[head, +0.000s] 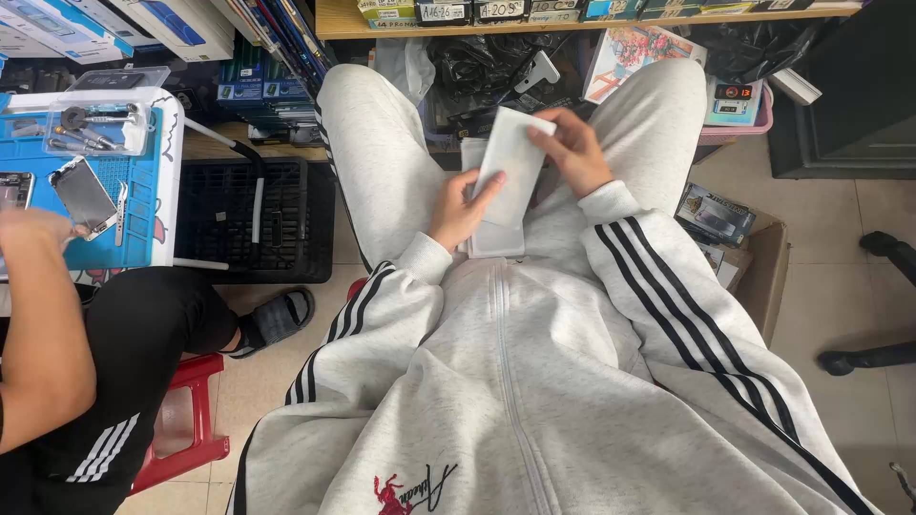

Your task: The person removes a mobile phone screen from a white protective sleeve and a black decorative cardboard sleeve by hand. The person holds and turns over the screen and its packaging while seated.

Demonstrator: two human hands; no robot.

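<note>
I sit in a light grey tracksuit with black stripes, both hands in front of my lap. My left hand (460,208) grips the lower left edge of a flat white rectangular packet (510,160), held tilted. My right hand (575,151) holds its upper right edge, fingers over the top corner. Under the packet a second white flat box (496,240) rests on my lap, partly covered.
At left another person's arm (38,324) reaches to a blue work mat (143,205) with a phone (83,196) and a clear tool tray (95,124). A black crate (286,224), red stool (191,420), cardboard box (754,262) and wooden shelf (572,21) surround me.
</note>
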